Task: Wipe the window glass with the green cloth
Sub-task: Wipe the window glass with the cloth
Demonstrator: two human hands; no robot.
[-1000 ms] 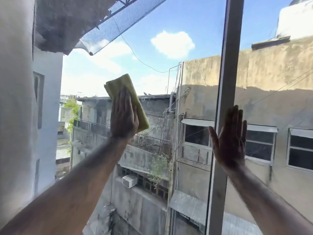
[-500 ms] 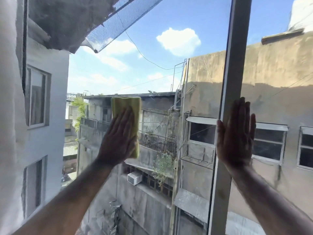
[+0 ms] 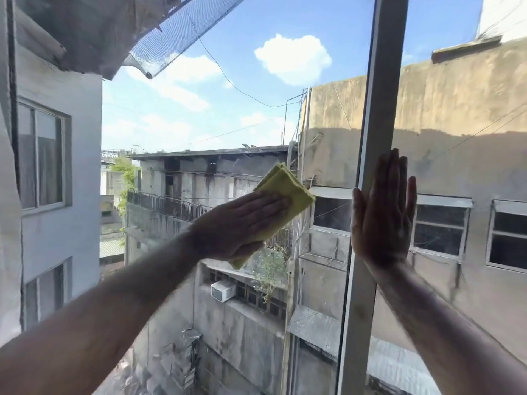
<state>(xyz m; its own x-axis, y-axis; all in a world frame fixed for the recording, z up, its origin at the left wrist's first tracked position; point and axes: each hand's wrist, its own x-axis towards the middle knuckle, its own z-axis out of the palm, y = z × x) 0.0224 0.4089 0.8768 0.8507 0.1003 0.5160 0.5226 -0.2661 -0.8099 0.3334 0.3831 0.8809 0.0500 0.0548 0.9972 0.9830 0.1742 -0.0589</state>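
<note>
The window glass (image 3: 233,109) fills the view, with buildings and sky behind it. A folded yellow-green cloth (image 3: 288,192) lies flat on the pane, tilted up to the right. My left hand (image 3: 242,223) presses on it with flat fingers, covering its lower half. My right hand (image 3: 383,212) rests flat, fingers spread upward, against the glass and the grey vertical window bar (image 3: 376,138), holding nothing.
The grey window bar splits the glass into a wide left pane and a narrower right pane (image 3: 462,124). A pale wall edge (image 3: 5,223) borders the window at the far left. Faint smears show on the right pane.
My left hand has swept the cloth down and to the right across the pane, turning it from upright to slanted. My right hand has stayed on the bar.
</note>
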